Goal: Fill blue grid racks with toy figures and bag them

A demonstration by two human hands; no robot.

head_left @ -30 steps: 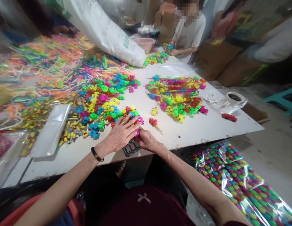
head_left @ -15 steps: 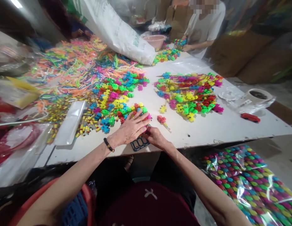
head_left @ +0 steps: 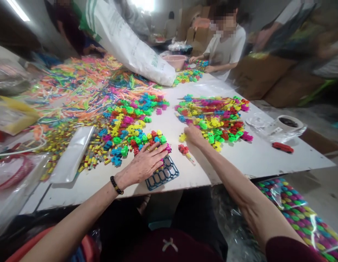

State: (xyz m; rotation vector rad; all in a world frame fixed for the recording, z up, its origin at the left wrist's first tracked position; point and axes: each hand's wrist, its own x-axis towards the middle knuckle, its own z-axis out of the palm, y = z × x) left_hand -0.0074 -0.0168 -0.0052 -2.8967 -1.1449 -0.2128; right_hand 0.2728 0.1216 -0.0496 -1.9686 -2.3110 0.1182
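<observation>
Table: smooth, pale, low sheen. Heaped toy figures: moulded plastic, glossy. Grid frame: dark plastic, faint sheen. Flat sleeves: clear film, slick, pale glare. Large sack: looks like woven plastic, creased, mostly matt. Cartons: cardboard, dull. Bracelet: polished beads. Wrapped sheets, lower right: shiny film, wrinkled.

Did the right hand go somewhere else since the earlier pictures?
Yes. The right hand has moved forward, away from the dark grid frame and past the red toy, to a yellow toy.
</observation>
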